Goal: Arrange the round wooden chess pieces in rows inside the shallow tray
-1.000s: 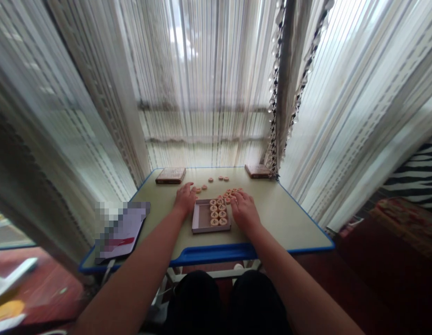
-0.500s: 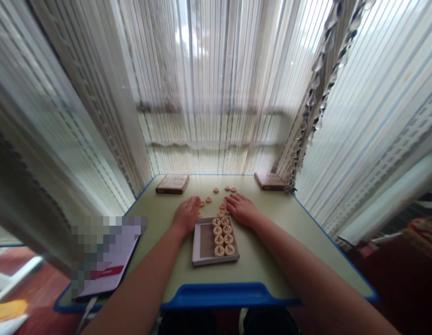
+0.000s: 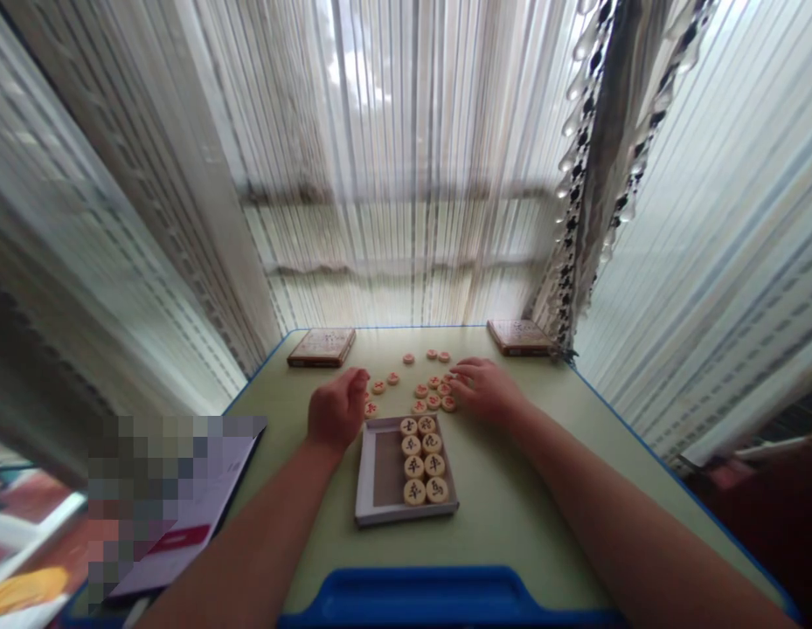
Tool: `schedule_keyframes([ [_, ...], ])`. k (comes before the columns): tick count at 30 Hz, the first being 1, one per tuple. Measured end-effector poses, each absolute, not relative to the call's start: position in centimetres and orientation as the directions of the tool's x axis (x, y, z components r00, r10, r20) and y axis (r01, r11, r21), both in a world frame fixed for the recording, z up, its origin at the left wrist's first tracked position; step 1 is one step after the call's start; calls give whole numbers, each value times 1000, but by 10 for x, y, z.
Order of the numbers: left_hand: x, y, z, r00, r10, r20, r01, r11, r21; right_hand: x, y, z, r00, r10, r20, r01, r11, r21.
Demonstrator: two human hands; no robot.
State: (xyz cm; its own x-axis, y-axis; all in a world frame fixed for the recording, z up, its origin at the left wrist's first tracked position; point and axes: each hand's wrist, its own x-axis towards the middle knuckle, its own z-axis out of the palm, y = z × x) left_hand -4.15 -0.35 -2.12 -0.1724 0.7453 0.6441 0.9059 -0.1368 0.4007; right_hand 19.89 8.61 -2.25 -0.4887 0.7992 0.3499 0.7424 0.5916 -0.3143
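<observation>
A shallow white box (image 3: 378, 463) lies on the pale green table (image 3: 510, 489) in front of me, with several round wooden chess pieces (image 3: 422, 459) lined up in its right half. Loose pieces (image 3: 432, 395) lie scattered beyond the box. My left hand (image 3: 336, 411) is loosely curled just left of the box's far corner, its fingers hiding whatever is under them, next to two loose pieces (image 3: 374, 397). My right hand (image 3: 488, 389) lies flat with fingers spread, its fingertips touching the loose pieces.
Two flat brown boxes sit at the far corners, one left (image 3: 322, 346) and one right (image 3: 520, 336). A notebook (image 3: 183, 515) lies at the table's left edge. Sheer curtains (image 3: 392, 157) surround the table. A blue handle (image 3: 438, 594) rims the near edge.
The camera tilted down and nearer, so the box sits lower in view. My right hand moved from the box's right side out to the loose pieces beyond it. My left hand curled in.
</observation>
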Motion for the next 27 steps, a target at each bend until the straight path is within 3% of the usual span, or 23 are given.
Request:
schedule_keyframes([
  [6, -49, -8, -10, -219, 814, 539, 937, 22, 348, 191, 68, -20, -640, 645, 418, 589, 761, -274],
  [11, -57, -14, -8, -279, 700, 657, 932, 32, 361, 186, 65, -22, -703, 599, 383, 533, 801, -273],
  [14, -59, -16, -9, -259, 752, 606, 938, 47, 343, 186, 65, -21, -693, 615, 376, 559, 788, -260],
  [19, -58, -14, -8, -206, 907, 368, 952, 98, 291, 187, 66, -22, -635, 674, 378, 630, 735, -252],
  [27, -54, 0, -18, -137, 932, 335, 931, 6, 364, 186, 66, -22, -469, 826, 312, 777, 554, -298],
])
